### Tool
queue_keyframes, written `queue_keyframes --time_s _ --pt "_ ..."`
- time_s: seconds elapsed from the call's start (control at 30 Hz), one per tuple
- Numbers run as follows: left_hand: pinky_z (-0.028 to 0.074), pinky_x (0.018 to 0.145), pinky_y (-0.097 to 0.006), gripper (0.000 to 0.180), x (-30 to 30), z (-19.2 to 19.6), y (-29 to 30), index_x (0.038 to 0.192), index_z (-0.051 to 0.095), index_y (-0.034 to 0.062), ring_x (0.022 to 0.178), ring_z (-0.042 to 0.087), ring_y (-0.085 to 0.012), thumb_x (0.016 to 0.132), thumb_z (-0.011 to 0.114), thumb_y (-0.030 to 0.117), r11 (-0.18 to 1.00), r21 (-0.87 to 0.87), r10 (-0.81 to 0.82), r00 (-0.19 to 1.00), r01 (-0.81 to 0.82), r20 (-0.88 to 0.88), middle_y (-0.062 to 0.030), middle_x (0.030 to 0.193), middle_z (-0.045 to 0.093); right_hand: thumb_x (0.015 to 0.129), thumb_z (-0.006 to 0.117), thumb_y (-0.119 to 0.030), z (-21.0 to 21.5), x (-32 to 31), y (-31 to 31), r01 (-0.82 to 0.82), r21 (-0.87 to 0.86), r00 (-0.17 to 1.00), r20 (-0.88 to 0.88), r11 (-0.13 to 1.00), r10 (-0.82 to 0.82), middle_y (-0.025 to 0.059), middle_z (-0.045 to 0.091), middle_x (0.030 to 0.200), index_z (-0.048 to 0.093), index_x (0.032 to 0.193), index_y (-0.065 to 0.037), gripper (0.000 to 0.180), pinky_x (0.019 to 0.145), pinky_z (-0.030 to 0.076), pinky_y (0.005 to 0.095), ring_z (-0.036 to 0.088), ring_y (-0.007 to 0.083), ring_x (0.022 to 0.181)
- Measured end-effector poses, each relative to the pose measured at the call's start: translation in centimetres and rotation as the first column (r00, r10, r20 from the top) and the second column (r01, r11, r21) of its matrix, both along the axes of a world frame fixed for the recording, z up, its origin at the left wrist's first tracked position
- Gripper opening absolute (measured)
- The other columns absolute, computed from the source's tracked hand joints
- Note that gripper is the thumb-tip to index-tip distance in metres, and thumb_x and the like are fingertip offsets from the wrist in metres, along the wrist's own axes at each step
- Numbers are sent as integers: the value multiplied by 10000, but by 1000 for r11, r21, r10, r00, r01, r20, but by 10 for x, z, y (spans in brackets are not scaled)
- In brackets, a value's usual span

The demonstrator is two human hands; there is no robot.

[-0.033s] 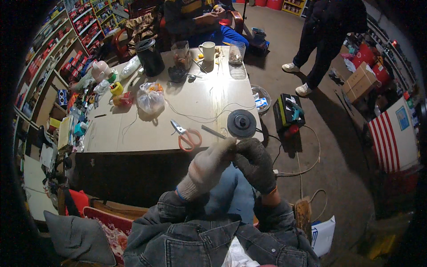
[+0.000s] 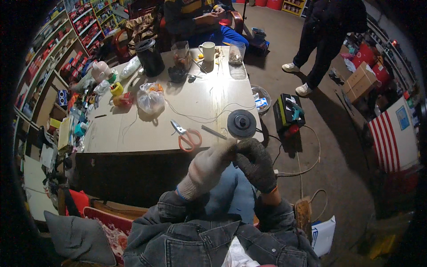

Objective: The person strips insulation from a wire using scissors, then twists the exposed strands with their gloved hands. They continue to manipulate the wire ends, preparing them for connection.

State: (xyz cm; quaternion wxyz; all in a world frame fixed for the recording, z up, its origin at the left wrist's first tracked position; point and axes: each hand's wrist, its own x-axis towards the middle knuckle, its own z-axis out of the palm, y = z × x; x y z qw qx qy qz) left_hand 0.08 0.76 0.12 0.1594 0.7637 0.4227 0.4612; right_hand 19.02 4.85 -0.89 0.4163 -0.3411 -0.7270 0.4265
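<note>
Orange-handled scissors [image 2: 187, 135] lie on the pale wooden bench [image 2: 133, 133], near a knotted clear plastic bag [image 2: 150, 99]. Farther back stand a tall black container [image 2: 149, 57] and a white mug [image 2: 208, 50]. On the floor beside the bench sits a black-and-yellow toolbox [image 2: 288, 113].

Dim room, bright glare on tabletop [image 2: 209, 95], black fisheye rim (edges bent, soft)

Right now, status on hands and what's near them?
Left hand, light glove, and right hand, dark glove, fingertips pinched together; what they pinch too small to tell. Black spool just beyond. Scissors left of it.
</note>
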Motion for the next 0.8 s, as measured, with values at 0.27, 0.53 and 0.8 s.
queue_keyframes --time_s 0.27,0.53,0.8 --pt "585 756 -365 451 -5 -12 6 1306 562 7 919 705 -327 858 600 -32 992 76 -91 987 102 -135 -187 1072 677 927 687 -114 -11 5 7 -235 -570 951 -303 788 65 85 650 985 599 1130 -18 241 783 524 284 626 139 903" --pt "586 853 -386 428 -4 3 -8 1253 620 28 1035 693 -328 826 653 6 964 257 8 953 74 -304 -163 1177 679 849 728 -46 -15 -8 0 -107 64 988 -102 992 114 136 653 1146 658 1128 -47 287 919 520 372 641 302 1065" --pt "582 813 -386 411 14 -20 -1 1215 627 27 972 690 -345 813 633 -58 985 164 -13 978 48 -209 -169 1123 677 854 748 -51 -18 8 -17 73 230 977 -213 970 -23 184 635 1281 640 1205 -32 368 1039 480 417 602 343 1217"
